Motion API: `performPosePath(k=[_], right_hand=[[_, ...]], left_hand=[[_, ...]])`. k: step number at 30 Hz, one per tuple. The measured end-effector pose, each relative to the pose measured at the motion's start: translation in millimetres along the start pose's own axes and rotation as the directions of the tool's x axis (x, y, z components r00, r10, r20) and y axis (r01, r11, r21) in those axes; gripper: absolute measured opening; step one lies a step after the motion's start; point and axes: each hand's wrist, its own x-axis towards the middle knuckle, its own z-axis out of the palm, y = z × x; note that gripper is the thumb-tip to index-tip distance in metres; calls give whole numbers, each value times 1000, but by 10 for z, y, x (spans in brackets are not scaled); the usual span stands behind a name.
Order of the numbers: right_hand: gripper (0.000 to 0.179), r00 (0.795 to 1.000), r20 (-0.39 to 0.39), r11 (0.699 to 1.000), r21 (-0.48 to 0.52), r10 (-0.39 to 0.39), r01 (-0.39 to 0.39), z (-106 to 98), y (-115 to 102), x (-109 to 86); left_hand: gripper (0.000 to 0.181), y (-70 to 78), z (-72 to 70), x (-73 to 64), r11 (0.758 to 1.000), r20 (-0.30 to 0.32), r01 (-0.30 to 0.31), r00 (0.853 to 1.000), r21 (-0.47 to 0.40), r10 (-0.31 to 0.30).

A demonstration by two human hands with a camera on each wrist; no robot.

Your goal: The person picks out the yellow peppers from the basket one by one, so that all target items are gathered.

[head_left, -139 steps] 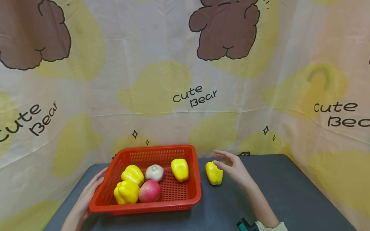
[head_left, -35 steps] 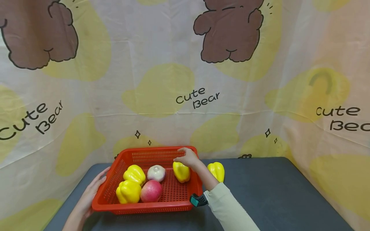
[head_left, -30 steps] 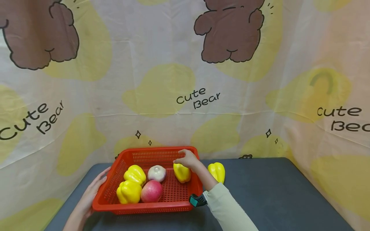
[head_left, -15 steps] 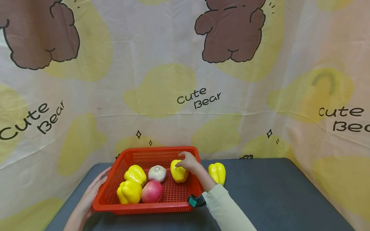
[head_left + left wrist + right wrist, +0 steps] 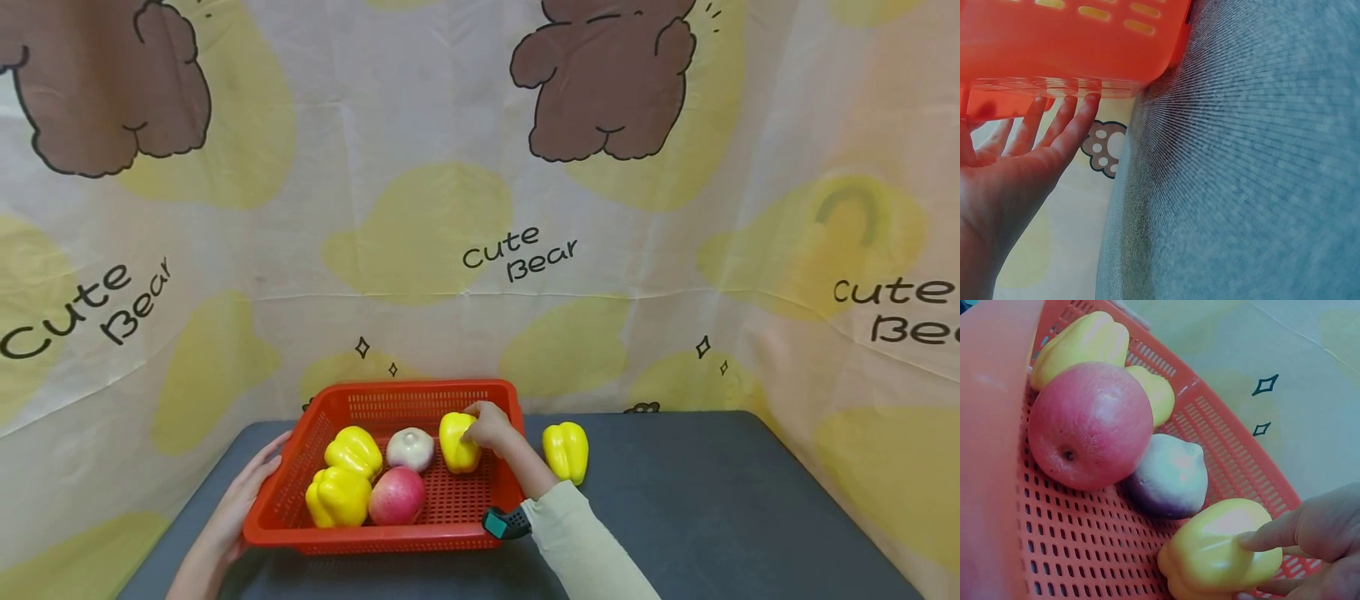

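My right hand (image 5: 492, 427) reaches over the right rim of the red plastic basket (image 5: 375, 537) and pinches a yellow bell pepper (image 5: 456, 442). In the right wrist view, the thumb (image 5: 1263, 536) presses the pepper's side while other fingers go behind it. My left hand (image 5: 243, 492) lies along the basket's left side; the left wrist view shows straight fingers (image 5: 1079, 128) touching its wall. Two more yellow bell peppers (image 5: 337, 497) sit at the left inside, beside a pink-red apple (image 5: 398, 496) and a whitish bulb with a purple underside (image 5: 1169, 478).
Another yellow bell pepper (image 5: 566, 452) rests on the dark grey table (image 5: 697, 500), right of the basket. A patterned cloth (image 5: 420, 233) hangs close behind the table and along its sides. A dark band with a teal part (image 5: 506, 523) circles the right wrist.
My right hand has gone from the pepper on the table to the one in the basket, then shifted it slightly left toward the bulb. The left hand stays at the basket's side.
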Motion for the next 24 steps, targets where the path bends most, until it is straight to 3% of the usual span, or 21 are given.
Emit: performPosePath(k=[11, 24], right_hand=[[47, 998, 16, 998, 12, 57, -57, 13, -6, 19], [47, 998, 53, 995, 98, 30, -35, -24, -9, -22]], left_hand=[[62, 3, -4, 4, 1000, 6, -18, 1000, -4, 18], [62, -8, -6, 5, 1000, -7, 2, 1000, 0, -2]])
